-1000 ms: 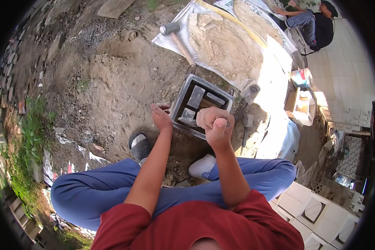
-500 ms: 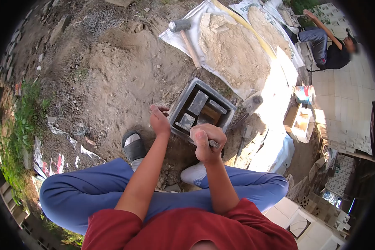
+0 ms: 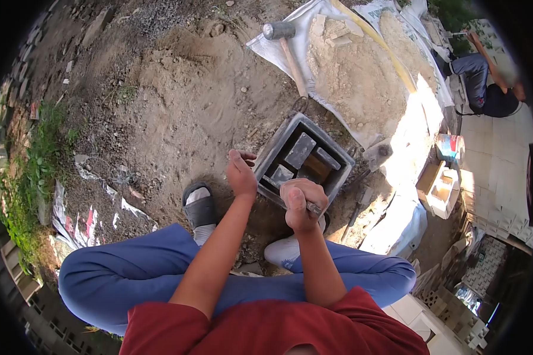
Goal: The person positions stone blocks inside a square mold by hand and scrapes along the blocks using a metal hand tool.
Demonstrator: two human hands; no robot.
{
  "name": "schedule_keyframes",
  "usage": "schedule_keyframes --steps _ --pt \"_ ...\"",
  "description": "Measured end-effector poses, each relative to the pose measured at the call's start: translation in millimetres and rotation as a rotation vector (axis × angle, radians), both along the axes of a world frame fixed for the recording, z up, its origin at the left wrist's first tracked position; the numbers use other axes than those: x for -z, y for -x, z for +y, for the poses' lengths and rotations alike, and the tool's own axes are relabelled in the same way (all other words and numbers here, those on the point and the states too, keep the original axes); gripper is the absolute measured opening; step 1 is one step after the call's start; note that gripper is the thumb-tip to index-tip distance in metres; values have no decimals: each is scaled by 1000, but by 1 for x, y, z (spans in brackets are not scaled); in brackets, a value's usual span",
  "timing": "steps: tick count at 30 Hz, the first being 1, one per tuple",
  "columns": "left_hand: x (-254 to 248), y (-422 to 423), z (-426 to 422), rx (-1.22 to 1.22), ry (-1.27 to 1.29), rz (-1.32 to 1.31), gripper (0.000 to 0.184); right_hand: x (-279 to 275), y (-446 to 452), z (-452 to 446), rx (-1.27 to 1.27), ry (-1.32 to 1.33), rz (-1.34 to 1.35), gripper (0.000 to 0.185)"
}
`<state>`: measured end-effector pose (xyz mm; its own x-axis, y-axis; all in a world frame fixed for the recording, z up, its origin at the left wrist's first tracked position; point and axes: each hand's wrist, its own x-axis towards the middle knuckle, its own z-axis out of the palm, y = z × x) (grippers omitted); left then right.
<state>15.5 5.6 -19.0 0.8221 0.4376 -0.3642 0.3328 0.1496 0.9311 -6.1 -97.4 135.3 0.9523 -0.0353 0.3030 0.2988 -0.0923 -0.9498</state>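
A square grey mould box (image 3: 270,139) sits on the dirt between my feet, with several grey blocks (image 3: 301,149) standing in its dark inside. My left hand (image 3: 241,173) is beside the box's left wall, fingers loosely apart and holding nothing; whether it touches the wall I cannot tell. Over the box's near edge, my right hand (image 3: 304,204) is closed in a fist. A short grey stub (image 3: 314,207) pokes out of the fist; the rest of that object is hidden, so its kind does not show.
Beyond the box, a mallet (image 3: 292,65) lies with its head on a white sack sheet. Heaped sand (image 3: 355,89) covers that sheet. To the right are a dusty tool (image 3: 378,155), a paint bucket (image 3: 450,148) and a pale block (image 3: 443,192). Another person (image 3: 491,89) sits at far right.
The view has shifted, so the box and ground appear further right and slightly lower. My fist stays closed over the near edge. The other person's arm and head have moved.
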Motion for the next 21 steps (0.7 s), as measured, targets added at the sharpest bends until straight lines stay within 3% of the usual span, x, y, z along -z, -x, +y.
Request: schedule_keyframes --steps 3,6,8,12,14,18,21 --pt "0 -1 -1 1 23 16 64 -9 -3 7 20 -7 -5 46" --pt "4 0 -1 3 33 26 64 -22 1 5 60 29 52 46" --pt "3 1 0 13 22 38 64 -37 7 -4 -54 50 103 26" --pt "6 2 0 -1 43 30 66 -32 12 4 -51 84 55 29" --pt "7 -2 0 -15 45 25 66 -17 12 6 82 133 59 32" --pt "7 0 -1 1 11 10 65 -21 6 -5 18 22 202 35" --pt "7 0 -1 -16 29 24 65 -45 9 1 -35 64 105 34"
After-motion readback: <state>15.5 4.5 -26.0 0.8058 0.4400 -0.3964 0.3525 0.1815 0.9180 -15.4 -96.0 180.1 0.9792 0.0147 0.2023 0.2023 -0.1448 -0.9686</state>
